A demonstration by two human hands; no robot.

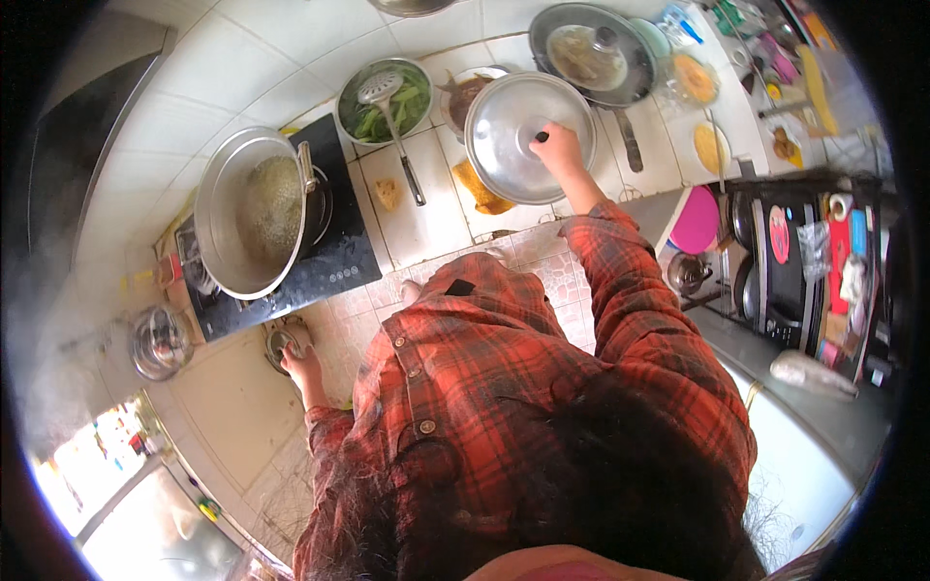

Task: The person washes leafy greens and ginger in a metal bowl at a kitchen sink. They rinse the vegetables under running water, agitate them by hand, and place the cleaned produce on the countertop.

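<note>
My right hand (561, 151) grips the black knob of a round metal pot lid (505, 120). The lid partly covers a dish of dark brown food (465, 100) on the white tiled counter. Low beside the stove, my left hand (300, 363) has its fingers on a small round metal vessel (278, 347), whose inside is hard to make out. A large metal pot (205, 210) stands uncovered on the black glass stove (341, 240), its cloudy liquid (275, 210) bubbling. Steam hangs at the far left.
A bowl of green vegetables (356, 123) has a slotted skimmer (396, 120) across it. At the back right sits a dark frying pan (541, 43) with liquid. A yellow-brown cloth (479, 190) and a sponge (387, 194) lie on the counter. Crowded shelving (799, 254) stands to the right.
</note>
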